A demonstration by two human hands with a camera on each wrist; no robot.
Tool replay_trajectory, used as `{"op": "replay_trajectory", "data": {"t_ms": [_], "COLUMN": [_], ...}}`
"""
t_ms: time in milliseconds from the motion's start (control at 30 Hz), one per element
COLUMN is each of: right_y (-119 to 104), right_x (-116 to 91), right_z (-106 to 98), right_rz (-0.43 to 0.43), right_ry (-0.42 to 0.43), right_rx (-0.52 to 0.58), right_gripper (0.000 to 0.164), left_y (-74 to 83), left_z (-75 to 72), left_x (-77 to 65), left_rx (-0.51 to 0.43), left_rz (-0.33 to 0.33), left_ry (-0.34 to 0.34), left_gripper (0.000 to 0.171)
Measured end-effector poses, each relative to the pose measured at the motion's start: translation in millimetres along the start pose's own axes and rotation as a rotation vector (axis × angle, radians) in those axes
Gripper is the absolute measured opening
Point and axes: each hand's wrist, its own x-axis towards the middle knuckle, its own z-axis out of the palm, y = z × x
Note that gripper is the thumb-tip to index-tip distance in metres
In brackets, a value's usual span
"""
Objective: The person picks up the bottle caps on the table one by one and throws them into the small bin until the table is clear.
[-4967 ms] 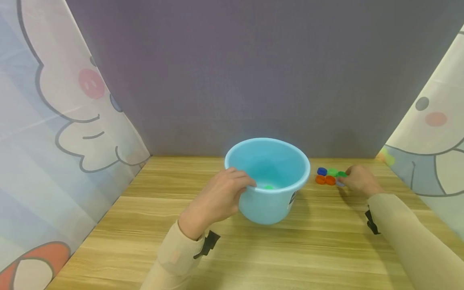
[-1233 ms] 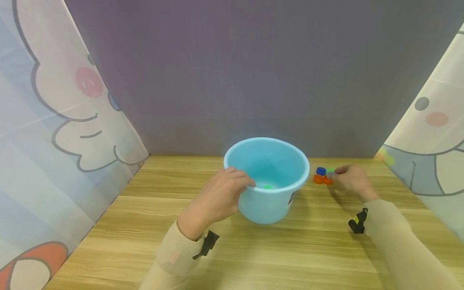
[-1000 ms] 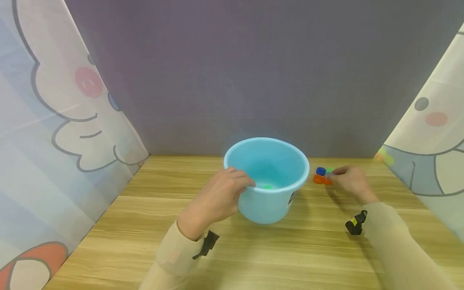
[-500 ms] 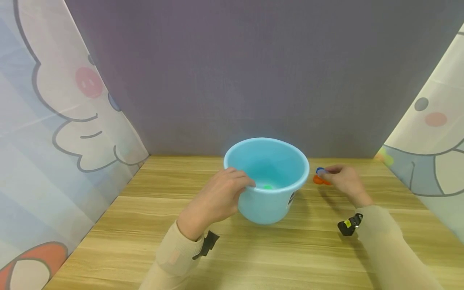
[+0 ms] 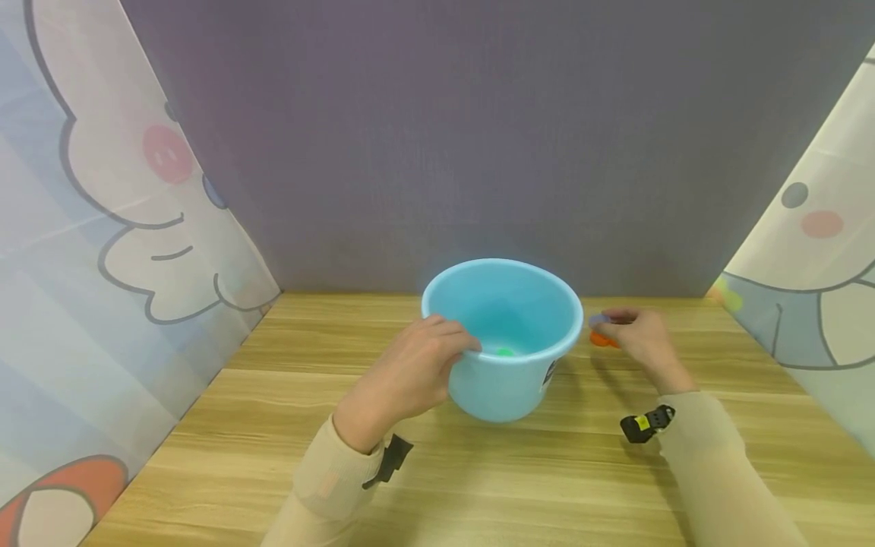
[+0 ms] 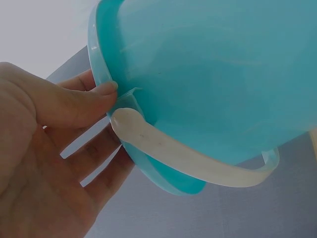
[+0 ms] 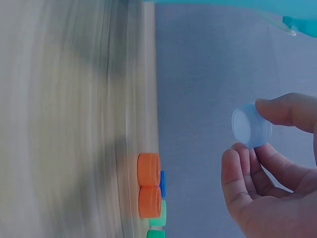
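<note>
My left hand grips the near-left rim of a light blue plastic bucket. In the left wrist view its thumb lies inside the rim, fingers behind, beside the hinge of the white handle. A green piece shows on the bucket floor. Right of the bucket, my right hand pinches a pale blue translucent bottle cap between thumb and fingers, raised above the table. Below it stand two orange caps, with a blue cap, a light green cap and a darker green cap behind or beside them.
The wooden table ends at a dark grey back panel. Cloths printed with cartoon figures hang on the left and right. A black wrist camera juts from the right sleeve.
My right hand has picked up the pale cap from the right end of the group and carried it leftward over the other caps, closer to the bucket. My left hand keeps its hold.
</note>
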Motion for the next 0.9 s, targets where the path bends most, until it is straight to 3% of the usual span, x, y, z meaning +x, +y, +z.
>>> {"op": "replay_trajectory", "data": {"t_ms": [467, 900], "right_y": [-14, -20], "right_x": [-6, -12], "right_z": [14, 21], "right_rz": [-0.008, 0.001], "right_ry": [0.013, 0.024], "right_rx": [0.141, 0.173], "right_gripper": [0.063, 0.064], "left_y": [-0.4, -1.3], "left_z": [0.8, 1.7], "left_x": [-0.7, -1.8], "left_rx": [0.004, 0.011], "left_rz": [-0.005, 0.002], "left_ry": [-0.007, 0.001], "left_gripper": [0.032, 0.031]}}
